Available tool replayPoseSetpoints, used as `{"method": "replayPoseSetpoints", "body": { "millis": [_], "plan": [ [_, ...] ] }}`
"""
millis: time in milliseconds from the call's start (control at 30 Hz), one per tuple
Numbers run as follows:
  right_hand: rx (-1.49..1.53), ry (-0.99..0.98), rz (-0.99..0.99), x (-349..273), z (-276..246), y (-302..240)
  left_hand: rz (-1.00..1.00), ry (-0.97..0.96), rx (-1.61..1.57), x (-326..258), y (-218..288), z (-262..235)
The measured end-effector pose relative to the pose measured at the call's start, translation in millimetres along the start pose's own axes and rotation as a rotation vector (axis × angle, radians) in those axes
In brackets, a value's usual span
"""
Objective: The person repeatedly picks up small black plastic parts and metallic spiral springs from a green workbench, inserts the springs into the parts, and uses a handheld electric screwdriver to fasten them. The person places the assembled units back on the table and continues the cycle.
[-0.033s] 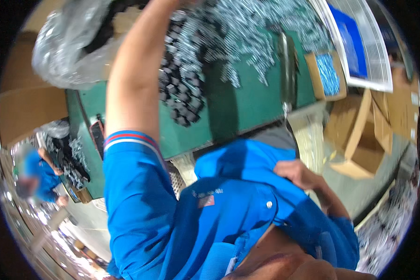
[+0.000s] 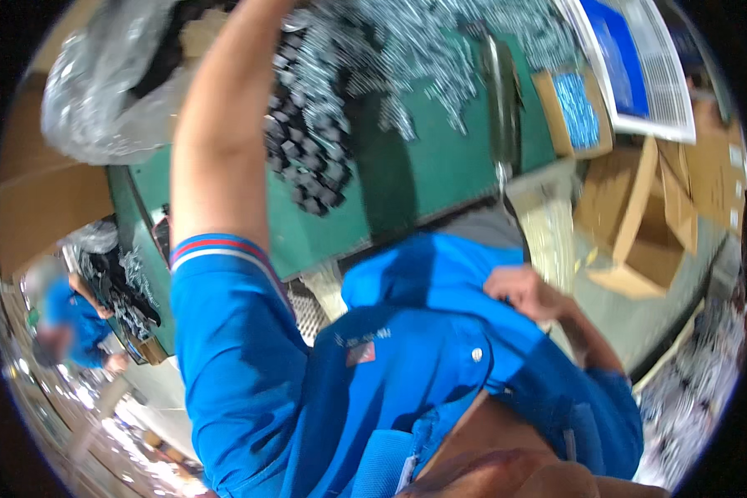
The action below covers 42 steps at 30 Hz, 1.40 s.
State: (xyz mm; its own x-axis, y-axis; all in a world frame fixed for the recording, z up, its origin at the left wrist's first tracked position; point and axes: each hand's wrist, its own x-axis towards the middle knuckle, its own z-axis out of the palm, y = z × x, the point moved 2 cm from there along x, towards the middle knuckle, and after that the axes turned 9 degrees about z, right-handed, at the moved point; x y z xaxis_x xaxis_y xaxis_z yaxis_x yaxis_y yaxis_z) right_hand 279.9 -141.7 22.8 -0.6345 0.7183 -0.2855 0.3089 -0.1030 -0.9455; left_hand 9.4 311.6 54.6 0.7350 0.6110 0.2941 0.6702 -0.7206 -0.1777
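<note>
Green table (image 2: 440, 174) fills the far middle of the view, its near edge running across from left to right above the person's chest. Next in size is the person's blue shirt (image 2: 307, 390), which takes up most of the near half, with a striped sleeve cuff on the left arm and a small button at the front.

A crumpled clear plastic bag (image 2: 100, 91) sits at the far left on the table, beside a brown cardboard sheet (image 2: 41, 207) at the left edge. Cardboard boxes (image 2: 647, 224) stand on the floor to the right, open and tilted. A white-framed blue panel (image 2: 631, 66) lies at the far right.

Spread over the far part of the table is a heap of shiny metal parts (image 2: 423, 58), and just near-left of it a cluster of small black parts (image 2: 307, 158). A small box of blue pieces (image 2: 577, 112) stands at the right end of the table.

The left arm reaches far up over the table; the left hand is cut off at the top edge, so its fingers and any hold cannot be told. The right hand (image 2: 527, 295) rests against the shirt at the chest, fingers curled loosely on the cloth, holding nothing that can be seen.

Another person (image 2: 62, 319) in blue stands at the far left, blurred.
</note>
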Motion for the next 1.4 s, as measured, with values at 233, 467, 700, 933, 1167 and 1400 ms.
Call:
{"method": "replayPoseSetpoints", "body": {
  "millis": [233,467,700,933,1167,1400],
  "plan": [
    [0.569,0.583,0.513,15,-20,29,-0.05,0.032,0.157,-36,-7,4],
    [0.567,0.726,0.397,39,-13,49,-0.538,0.118,-0.756,-152,12,-90],
    [0.599,0.758,0.409,47,-13,53,-1.12,0.154,-2.282,-228,194,-58],
    [0.663,0.894,0.312,49,-4,45,-0.988,-0.035,-1.743,-218,227,-48],
    [0.579,0.907,0.268,49,1,47,-0.676,-0.206,-0.97,-196,223,-59],
    [0.791,0.896,0.302,51,-4,44,-0.522,0.016,-0.508,-179,196,-48]
  ]
}}
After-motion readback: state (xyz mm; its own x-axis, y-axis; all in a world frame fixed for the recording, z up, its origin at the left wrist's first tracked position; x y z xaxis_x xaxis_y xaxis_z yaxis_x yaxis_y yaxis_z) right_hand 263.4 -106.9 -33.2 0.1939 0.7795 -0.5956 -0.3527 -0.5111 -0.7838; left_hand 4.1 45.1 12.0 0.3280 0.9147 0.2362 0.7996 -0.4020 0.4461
